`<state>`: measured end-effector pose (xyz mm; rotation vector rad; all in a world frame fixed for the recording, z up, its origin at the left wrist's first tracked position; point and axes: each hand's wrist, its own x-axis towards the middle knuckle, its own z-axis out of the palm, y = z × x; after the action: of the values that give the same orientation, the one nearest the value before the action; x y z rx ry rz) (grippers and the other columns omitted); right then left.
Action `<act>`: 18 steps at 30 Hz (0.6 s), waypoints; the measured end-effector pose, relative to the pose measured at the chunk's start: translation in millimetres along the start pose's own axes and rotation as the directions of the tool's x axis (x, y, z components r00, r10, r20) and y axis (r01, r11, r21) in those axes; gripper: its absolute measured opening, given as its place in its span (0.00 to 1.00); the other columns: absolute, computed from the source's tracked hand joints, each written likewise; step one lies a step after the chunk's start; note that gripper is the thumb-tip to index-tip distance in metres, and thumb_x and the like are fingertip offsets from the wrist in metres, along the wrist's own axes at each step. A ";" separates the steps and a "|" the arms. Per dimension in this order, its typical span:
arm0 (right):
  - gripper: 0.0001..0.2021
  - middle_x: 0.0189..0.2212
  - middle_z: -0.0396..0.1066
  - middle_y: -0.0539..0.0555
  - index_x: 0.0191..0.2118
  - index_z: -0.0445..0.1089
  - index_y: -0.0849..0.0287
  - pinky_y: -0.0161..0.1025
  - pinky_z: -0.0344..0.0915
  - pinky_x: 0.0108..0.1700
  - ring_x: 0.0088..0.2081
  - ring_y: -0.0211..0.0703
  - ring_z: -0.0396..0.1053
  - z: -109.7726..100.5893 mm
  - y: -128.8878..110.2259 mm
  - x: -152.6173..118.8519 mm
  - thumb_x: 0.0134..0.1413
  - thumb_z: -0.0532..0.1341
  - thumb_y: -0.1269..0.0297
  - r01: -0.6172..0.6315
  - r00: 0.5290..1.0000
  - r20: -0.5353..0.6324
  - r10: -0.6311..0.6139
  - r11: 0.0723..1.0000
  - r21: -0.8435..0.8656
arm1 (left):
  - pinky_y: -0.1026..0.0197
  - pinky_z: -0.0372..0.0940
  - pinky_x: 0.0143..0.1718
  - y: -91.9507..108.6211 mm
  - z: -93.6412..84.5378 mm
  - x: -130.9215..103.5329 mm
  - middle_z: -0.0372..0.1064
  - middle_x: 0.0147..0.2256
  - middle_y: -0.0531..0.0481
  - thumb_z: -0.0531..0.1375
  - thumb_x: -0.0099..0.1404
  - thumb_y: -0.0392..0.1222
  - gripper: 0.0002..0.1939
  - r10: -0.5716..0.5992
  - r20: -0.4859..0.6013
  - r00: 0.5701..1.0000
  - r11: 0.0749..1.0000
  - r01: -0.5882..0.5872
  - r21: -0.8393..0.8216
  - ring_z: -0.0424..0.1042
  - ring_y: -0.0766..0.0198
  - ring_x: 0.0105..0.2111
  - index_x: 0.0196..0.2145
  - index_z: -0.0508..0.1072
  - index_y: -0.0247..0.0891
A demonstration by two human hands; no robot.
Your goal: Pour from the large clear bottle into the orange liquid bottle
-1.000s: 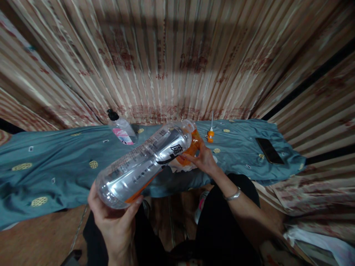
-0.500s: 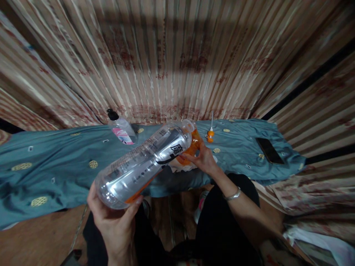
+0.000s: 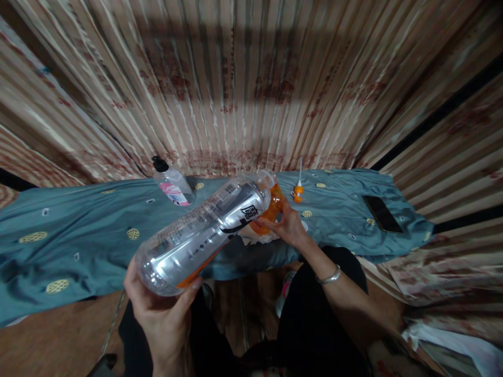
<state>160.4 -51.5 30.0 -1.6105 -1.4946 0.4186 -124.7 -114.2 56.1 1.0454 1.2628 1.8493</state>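
A large clear plastic bottle [image 3: 204, 235] with a silver label lies slanted across the middle, its base in my left hand [image 3: 161, 309]. Its uncapped neck points up and right, over an orange translucent bottle [image 3: 278, 201]. Around that orange bottle are the fingers of my right hand [image 3: 291, 225], which wears a silver bangle on the wrist. The big bottle partly hides the orange one, so its mouth cannot be made out. An orange and white pump top [image 3: 298, 192] stands on the cloth just right of it.
Teal patterned cloth [image 3: 98, 209] covers the narrow surface. A clear pump bottle [image 3: 173, 184] with a black top and pink label stands back left. A black phone [image 3: 381, 213] lies at the right. Pleated curtains [image 3: 243, 78] hang behind. Something whitish lies beneath the orange bottle.
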 end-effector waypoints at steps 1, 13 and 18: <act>0.38 0.48 0.82 0.64 0.62 0.67 0.61 0.53 0.80 0.47 0.47 0.64 0.83 0.3 0.5 0.0 0.49 0.76 0.50 -0.002 1.000 -0.001 0.002 1.000 0.000 | 0.27 0.50 0.72 0.5 0.2 -0.1 0.67 0.66 0.41 0.82 0.39 0.37 0.54 0.003 0.001 1.000 1.000 -0.003 -0.002 0.60 0.34 0.71 0.64 0.70 0.45; 0.39 0.51 0.82 0.63 0.64 0.66 0.59 0.54 0.79 0.52 0.52 0.64 0.81 0.0 1.1 -0.2 0.50 0.76 0.51 0.025 1.000 0.010 -0.026 0.999 0.042 | 0.31 0.50 0.73 2.8 0.2 -0.1 0.66 0.66 0.41 0.82 0.40 0.37 0.53 0.019 0.015 1.000 1.000 -0.019 0.006 0.60 0.36 0.71 0.63 0.70 0.46; 0.38 0.50 0.82 0.62 0.64 0.66 0.59 0.55 0.78 0.54 0.54 0.65 0.80 -0.6 1.4 0.3 0.51 0.75 0.51 0.024 0.999 0.021 -0.024 0.999 0.035 | 0.28 0.49 0.73 4.9 2.1 0.1 0.67 0.64 0.42 0.82 0.39 0.35 0.53 0.015 0.011 1.000 1.000 -0.015 -0.015 0.61 0.36 0.71 0.62 0.70 0.46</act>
<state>161.7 -51.3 29.3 -1.5637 -1.5135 0.4480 -123.2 -114.8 61.2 1.0588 1.2364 1.8588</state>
